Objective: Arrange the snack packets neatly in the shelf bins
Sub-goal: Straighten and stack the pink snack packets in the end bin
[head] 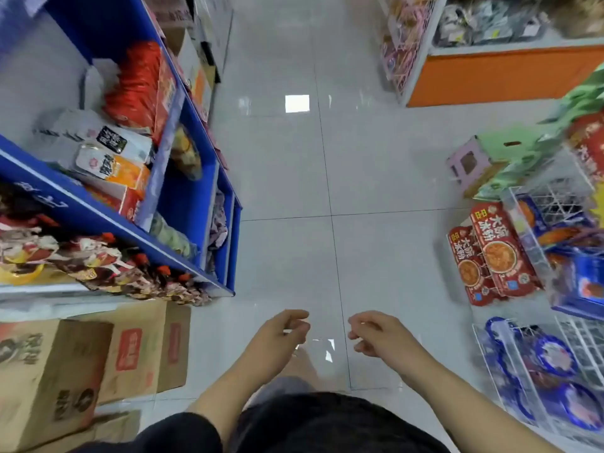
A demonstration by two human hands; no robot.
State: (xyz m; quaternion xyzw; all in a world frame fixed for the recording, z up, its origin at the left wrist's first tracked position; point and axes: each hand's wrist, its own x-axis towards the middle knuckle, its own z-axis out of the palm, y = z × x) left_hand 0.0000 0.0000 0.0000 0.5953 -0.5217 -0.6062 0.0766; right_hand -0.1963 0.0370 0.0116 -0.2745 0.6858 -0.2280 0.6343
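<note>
Fingers [295,315] of the left hand [284,331] and right hand [376,335] hung loosely curled, pinching nothing, the hands apart above the tiled floor [294,191]. An open aisle ran ahead between blue shelf bins [192,197] and wire racks [539,223]. Snack packets [98,259] lay jumbled along the left shelf's front edge, long axes mixed.

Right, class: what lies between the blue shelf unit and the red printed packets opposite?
Only bare glossy white floor tiles, shown in the head view.
</note>
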